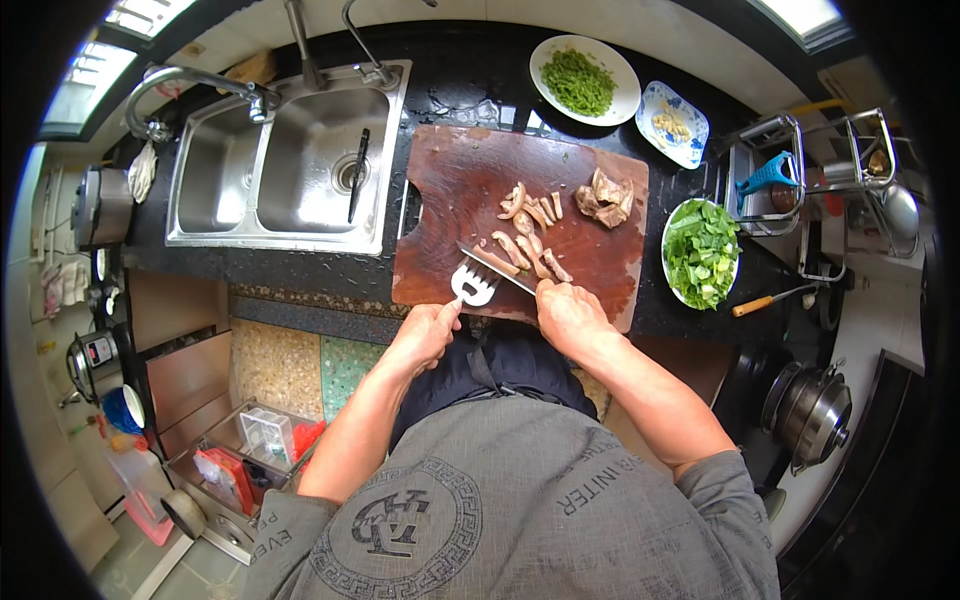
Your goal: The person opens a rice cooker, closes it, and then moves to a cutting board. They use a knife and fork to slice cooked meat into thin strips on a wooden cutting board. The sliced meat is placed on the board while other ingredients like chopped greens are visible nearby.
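My left hand (425,337) grips the handle of a metal serving fork (474,283), its broad tined head over the near edge of the wooden cutting board (457,180). In my right hand (574,315) is a knife (499,268), its blade pointing up and left across the fork's tines. Sliced meat strips (531,244) lie scattered just beyond the blade, one strip right alongside it. A larger chunk of meat (606,199) rests at the board's right side.
Left of the board is a double steel sink (311,165) with a black utensil (359,176) inside. Beyond and right stand a plate of chopped greens (577,82), a patterned dish (673,125), a bowl of cut leafy greens (701,255) and a wooden-handled tool (754,305).
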Available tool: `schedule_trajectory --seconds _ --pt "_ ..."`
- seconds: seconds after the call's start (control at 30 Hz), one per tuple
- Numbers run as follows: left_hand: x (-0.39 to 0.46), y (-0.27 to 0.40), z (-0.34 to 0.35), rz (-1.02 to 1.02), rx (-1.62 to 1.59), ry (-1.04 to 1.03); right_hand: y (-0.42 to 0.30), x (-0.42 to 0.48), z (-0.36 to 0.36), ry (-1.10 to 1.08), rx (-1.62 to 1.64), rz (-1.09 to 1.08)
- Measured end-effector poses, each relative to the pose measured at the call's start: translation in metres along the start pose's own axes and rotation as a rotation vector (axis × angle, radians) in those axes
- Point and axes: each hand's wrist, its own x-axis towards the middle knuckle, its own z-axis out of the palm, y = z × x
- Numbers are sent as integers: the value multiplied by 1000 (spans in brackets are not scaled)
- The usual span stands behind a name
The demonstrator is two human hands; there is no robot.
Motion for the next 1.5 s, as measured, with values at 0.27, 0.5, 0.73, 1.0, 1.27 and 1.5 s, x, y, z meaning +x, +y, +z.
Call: schedule_trajectory --seconds 0.27,0.5,0.73,1.0,1.27,1.5 --pt "3 -6 1 -13 -45 -9 -7 24 6 -101 82 1" --pt "4 -9 1 -3 -59 -6 9 0 -16 -196 111 71" --pt "5 -8 1 -14 -62 -13 -12 35 10 16 127 -52" --pt "6 -12 1 24 -27 -14 -5 16 -20 -341 103 161" --pt "6 -11 -5 -17 -98 -16 -24 60 0 -284 129 103" --pt "5 -9 -2 38 -45 30 5 30 13 -83 141 46"
